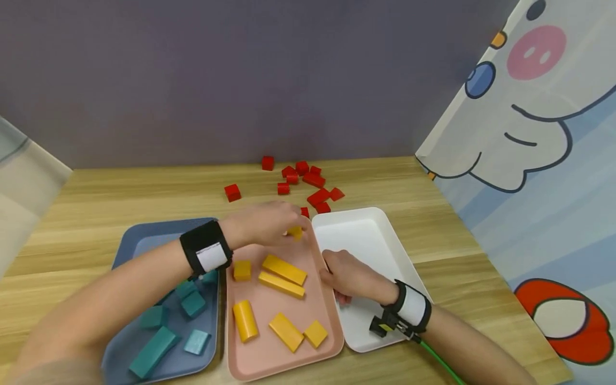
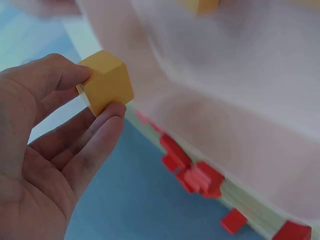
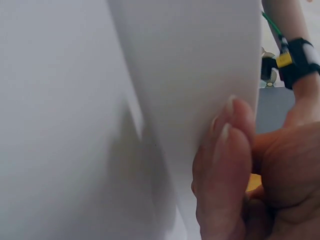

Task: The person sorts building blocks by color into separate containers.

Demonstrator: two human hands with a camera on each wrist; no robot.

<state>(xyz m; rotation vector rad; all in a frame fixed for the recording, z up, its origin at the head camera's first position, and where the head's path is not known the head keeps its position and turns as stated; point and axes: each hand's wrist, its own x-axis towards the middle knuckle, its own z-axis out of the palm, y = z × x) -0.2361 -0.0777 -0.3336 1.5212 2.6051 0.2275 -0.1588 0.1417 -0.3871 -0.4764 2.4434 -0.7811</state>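
Observation:
My left hand [image 1: 269,222] is over the far right corner of the pink tray [image 1: 284,368]. Between thumb and fingertips it pinches a small yellow block [image 2: 107,82], plain in the left wrist view. Several other yellow blocks, such as a cylinder [image 1: 245,321] and long bars [image 1: 284,269], lie spread in the pink tray. With my right hand [image 1: 353,272] I grip the left wall of the white tray [image 1: 385,235], where it meets the pink tray. The right wrist view shows the fingers [image 3: 225,180] against the inner side of that white wall; the thumb's contact is partly hidden.
On the left stands a blue tray [image 1: 159,229] with several teal blocks [image 1: 154,353], partly covered by my left forearm. Several red blocks [image 1: 315,179] are scattered on the wooden table [image 1: 96,198] beyond the trays. A grey wall [image 1: 240,80] rises behind; a printed cloth [image 1: 529,133] hangs at right.

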